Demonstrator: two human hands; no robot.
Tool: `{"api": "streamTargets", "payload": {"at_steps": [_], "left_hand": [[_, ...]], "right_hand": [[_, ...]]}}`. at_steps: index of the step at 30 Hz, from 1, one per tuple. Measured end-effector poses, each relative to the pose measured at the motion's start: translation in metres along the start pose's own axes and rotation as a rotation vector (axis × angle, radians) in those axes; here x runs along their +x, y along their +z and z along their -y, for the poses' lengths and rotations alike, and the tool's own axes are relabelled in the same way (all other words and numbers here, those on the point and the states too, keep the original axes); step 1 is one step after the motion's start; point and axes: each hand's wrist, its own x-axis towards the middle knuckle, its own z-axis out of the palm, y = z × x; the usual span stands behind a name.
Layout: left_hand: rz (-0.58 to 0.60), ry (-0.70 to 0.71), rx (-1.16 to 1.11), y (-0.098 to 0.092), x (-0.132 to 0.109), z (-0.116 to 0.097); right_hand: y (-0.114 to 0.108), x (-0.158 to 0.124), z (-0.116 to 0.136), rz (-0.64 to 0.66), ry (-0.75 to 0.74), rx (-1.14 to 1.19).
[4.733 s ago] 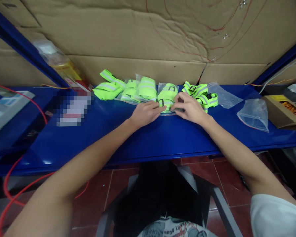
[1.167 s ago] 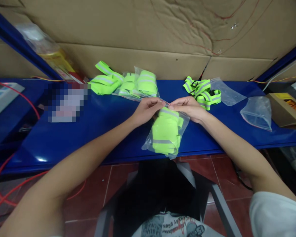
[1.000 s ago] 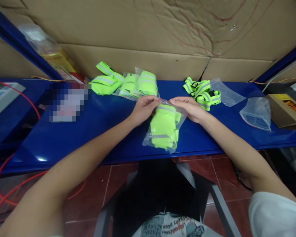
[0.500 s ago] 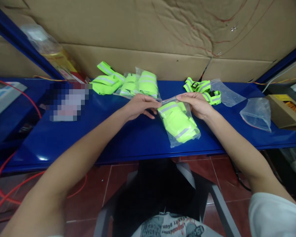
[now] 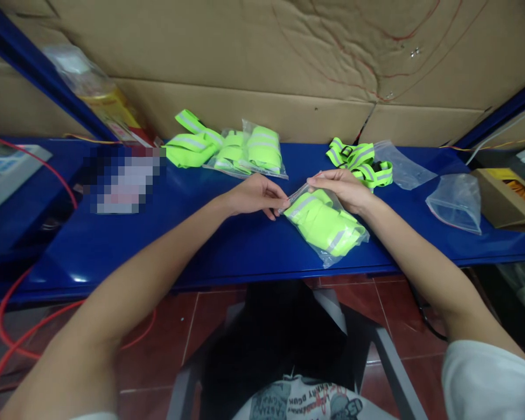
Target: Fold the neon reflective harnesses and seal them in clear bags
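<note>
A clear zip bag (image 5: 328, 227) with a folded neon-yellow reflective strap inside hangs tilted between my hands, above the front of the blue table. My left hand (image 5: 260, 197) pinches the left corner of its zip edge between thumb and finger. Farther along the same edge, my right hand (image 5: 343, 188) is closed on the bag, thumb on top. Behind my left hand lie filled bags of reflective straps (image 5: 262, 149). Just beyond my right hand is a loose reflective strap (image 5: 359, 156) with black buckles.
Two flat clear bags, one a zip bag (image 5: 457, 201), lie on the blue table (image 5: 210, 245) at right, beside a cardboard box (image 5: 503, 201). A bottle (image 5: 96, 87) stands back left. A cardboard wall rises behind; a red hose (image 5: 4, 326) curls at lower left.
Both hands have moved slightly nearer the front edge. The bag between them has turned, its lower end swinging right and its zip edge slanting more.
</note>
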Motion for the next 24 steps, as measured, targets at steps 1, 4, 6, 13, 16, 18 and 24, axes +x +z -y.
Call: {"api": "streamTargets", "payload": {"at_steps": [1,4,6,13,16,18,24], "left_hand": [[-0.028,0.014,-0.016,0.002,0.002,0.002],[-0.102,0.043,-0.08,0.006,0.005,0.005],[-0.142,0.061,-0.117,0.007,0.006,0.005],[-0.154,0.094,-0.122,0.007,0.003,0.0],[-0.112,0.096,-0.058,0.007,0.003,0.0],[-0.087,0.119,-0.019,0.007,0.003,0.0],[-0.134,0.226,0.056,0.017,0.001,0.002]], "right_hand": [[-0.001,0.001,0.0,-0.022,0.015,0.0],[-0.005,0.004,0.001,-0.091,0.107,0.025],[-0.007,0.004,0.004,-0.127,0.165,0.059],[-0.004,0.003,0.008,-0.2,0.136,0.092],[-0.001,0.003,0.004,-0.195,0.071,0.064],[0.002,0.001,0.002,-0.205,-0.003,0.012],[0.01,-0.002,0.006,-0.158,-0.145,-0.062]]}}
